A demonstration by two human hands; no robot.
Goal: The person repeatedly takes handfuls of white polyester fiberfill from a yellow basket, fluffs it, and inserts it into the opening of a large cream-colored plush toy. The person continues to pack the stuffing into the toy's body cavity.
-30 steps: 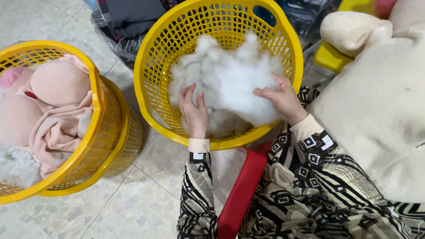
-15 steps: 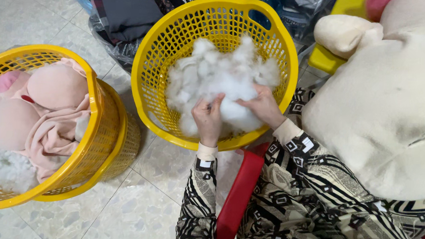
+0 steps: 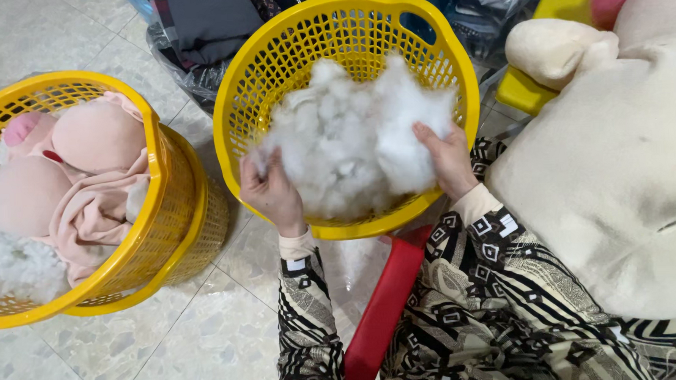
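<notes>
- The fingertips of the left hand were buried in the white fluffy stuffing.
- The cream plush toy was cut off by the right edge.

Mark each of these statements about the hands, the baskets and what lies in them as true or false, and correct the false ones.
1. Both hands grip the white stuffing. True.
2. The stuffing sits in a blue basket. False: the basket is yellow.
3. The left hand is on one side of the clump and the right hand on the other. True.
4. The second yellow basket holds only stuffing. False: pink plush pieces lie in it too.
5. A cream plush toy lies at the person's right. True.
</notes>
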